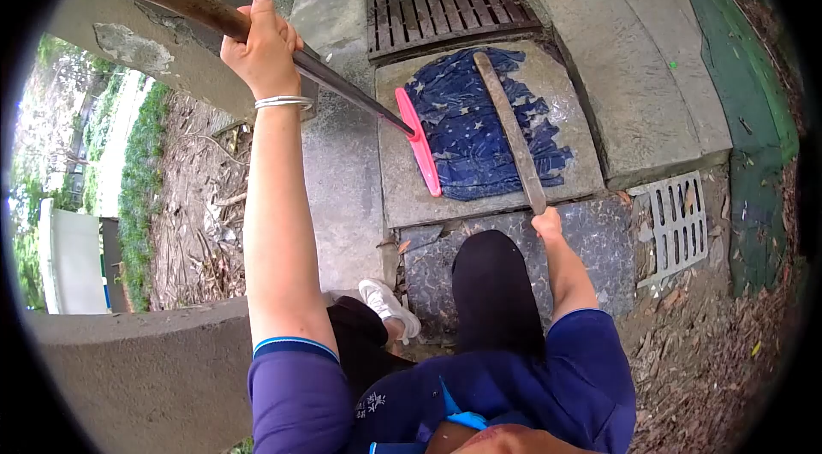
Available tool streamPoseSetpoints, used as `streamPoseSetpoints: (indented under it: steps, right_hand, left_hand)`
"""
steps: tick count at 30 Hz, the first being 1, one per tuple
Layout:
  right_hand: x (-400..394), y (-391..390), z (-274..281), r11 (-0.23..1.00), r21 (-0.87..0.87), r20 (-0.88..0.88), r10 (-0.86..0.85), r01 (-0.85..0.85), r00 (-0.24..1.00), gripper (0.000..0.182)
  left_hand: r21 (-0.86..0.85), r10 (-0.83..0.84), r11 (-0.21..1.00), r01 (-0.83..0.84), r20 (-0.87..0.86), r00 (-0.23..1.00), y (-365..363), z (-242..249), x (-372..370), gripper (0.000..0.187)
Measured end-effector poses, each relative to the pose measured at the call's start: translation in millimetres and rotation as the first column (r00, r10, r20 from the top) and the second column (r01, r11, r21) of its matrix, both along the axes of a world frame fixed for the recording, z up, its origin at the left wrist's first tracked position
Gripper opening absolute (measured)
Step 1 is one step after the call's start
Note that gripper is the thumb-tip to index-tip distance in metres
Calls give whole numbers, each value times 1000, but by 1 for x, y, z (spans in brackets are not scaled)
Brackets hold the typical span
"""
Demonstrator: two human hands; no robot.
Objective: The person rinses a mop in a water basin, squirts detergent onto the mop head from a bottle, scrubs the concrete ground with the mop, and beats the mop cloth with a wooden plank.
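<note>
My left hand point(264, 47) is closed around the brown upper part of a long pole, at the upper left. The pole point(351, 93) slants down to a pink mop head point(417, 142), which lies along the left edge of a dark blue, star-patterned cloth point(462, 146). The cloth is crumpled on a concrete slab point(578, 142). In my right hand point(548, 223) is the near end of a long flat stick point(511, 129), whose far part lies across the cloth.
A slotted metal grate point(445, 0) lies beyond the slab. On the right are a pale drain cover point(672, 225) and green matting point(753, 129). A low wall point(145, 368) stands at the lower left, and a concrete step point(634, 69) runs along the slab's right.
</note>
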State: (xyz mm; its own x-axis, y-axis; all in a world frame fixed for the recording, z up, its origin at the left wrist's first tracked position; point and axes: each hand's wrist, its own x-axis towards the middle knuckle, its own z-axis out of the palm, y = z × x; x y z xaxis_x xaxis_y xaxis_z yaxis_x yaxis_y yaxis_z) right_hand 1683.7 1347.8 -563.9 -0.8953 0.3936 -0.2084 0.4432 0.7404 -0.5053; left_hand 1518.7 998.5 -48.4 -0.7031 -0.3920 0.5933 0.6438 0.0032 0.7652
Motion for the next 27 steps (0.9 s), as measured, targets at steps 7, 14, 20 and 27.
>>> streamPoseSetpoints:
  steps: [7,14,20,27]
  right_hand:
    - [-53,9,173,755,-655,-88,-103,20,991,27]
    - [-111,23,304,755,-597,-677,-296,-269,674,19]
    - [-15,47,105,954,-255,-462,-262,157,847,30]
    - [53,58,61,867,-408,447,-83,286,890,39]
  left_hand:
    - [-15,-9,1000,9,7,1000,9,-1,6,36]
    - [-43,-26,999,26,5,1000,17,0,0,32]
    - [-70,-52,996,52,13,999,24,-3,-5,28]
    - [-106,-31,994,33,20,999,52,-4,3,27]
